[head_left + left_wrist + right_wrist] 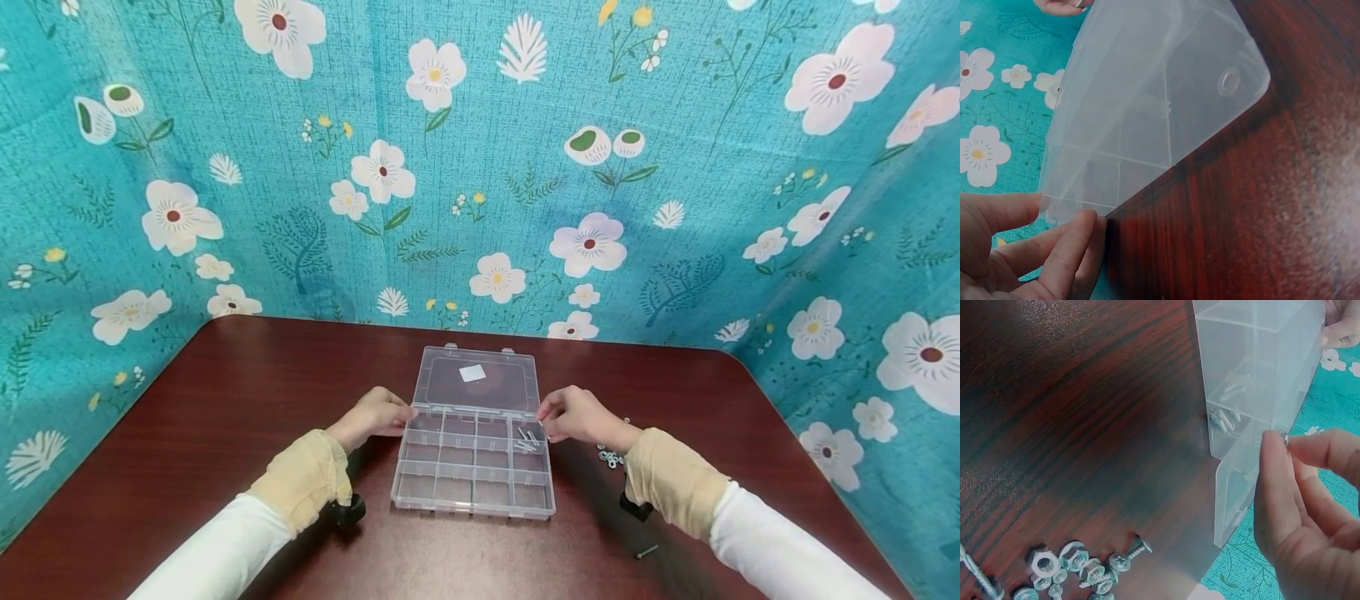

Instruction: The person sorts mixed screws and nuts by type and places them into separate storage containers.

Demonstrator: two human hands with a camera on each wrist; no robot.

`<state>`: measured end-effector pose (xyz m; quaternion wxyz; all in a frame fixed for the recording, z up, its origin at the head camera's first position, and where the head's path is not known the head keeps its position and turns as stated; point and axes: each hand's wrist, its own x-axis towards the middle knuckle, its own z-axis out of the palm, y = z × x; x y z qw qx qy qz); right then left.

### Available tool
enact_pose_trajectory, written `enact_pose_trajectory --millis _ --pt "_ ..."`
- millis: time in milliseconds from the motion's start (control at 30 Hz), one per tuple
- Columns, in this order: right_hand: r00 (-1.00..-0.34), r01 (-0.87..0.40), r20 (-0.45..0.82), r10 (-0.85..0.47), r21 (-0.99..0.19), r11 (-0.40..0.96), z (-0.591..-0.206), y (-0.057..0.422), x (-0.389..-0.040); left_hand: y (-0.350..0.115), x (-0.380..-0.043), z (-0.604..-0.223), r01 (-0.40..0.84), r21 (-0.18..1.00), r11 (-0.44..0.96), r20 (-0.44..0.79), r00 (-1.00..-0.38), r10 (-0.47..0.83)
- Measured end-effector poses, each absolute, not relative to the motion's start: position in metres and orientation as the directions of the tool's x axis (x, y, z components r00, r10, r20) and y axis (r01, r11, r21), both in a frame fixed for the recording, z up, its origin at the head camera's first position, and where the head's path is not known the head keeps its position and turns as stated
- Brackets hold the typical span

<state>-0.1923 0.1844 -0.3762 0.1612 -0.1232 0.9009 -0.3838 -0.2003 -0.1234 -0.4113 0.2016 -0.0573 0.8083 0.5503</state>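
A clear plastic compartment box (472, 481) lies on the table with its lid (502, 383) swung back. My left hand (377, 412) pinches the box's left edge near the hinge; in the left wrist view its thumb and fingertips (1088, 215) meet at that corner. Over the far right compartment, my right hand (576, 414) pinches a small silver metal piece (1285, 439) between thumb and finger. The fingertips hide most of that piece, so its kind is unclear. Several screws (527, 442) lie in the right-hand compartments; the other compartments hold nothing visible.
Loose nuts and screws (1075, 556) lie in a pile on the dark wooden table (300, 358), right of the box and partly behind my right wrist. A single long screw (647, 552) lies nearer the front. Flowered blue cloth (450, 208) hangs behind the table.
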Motion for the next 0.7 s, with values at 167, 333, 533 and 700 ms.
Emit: enact_pose_trajectory --millis 167,333,533,700 --pt "-0.927 -0.107 -0.17 -0.335 -0.736 0.669 -0.374 0.187 -0.194 -0.123 -0.201 -0.411 -0.315 0.866 0.39 -0.387 -0.914 0.12" --pt "-0.942 -0.18 -0.099 -0.321 -0.659 0.731 -0.371 0.202 -0.201 -0.122 -0.202 -0.411 -0.316 0.863 0.394 -0.387 -0.915 0.113" --pt "-0.953 -0.181 -0.087 -0.29 -0.601 0.778 -0.374 0.232 -0.21 -0.122 -0.202 -0.412 -0.32 0.861 0.395 -0.39 -0.915 0.107" --pt "-0.96 -0.16 -0.107 -0.259 -0.549 0.82 -0.377 0.253 -0.215 -0.122 -0.202 -0.412 -0.315 0.86 0.401 -0.388 -0.915 0.113"
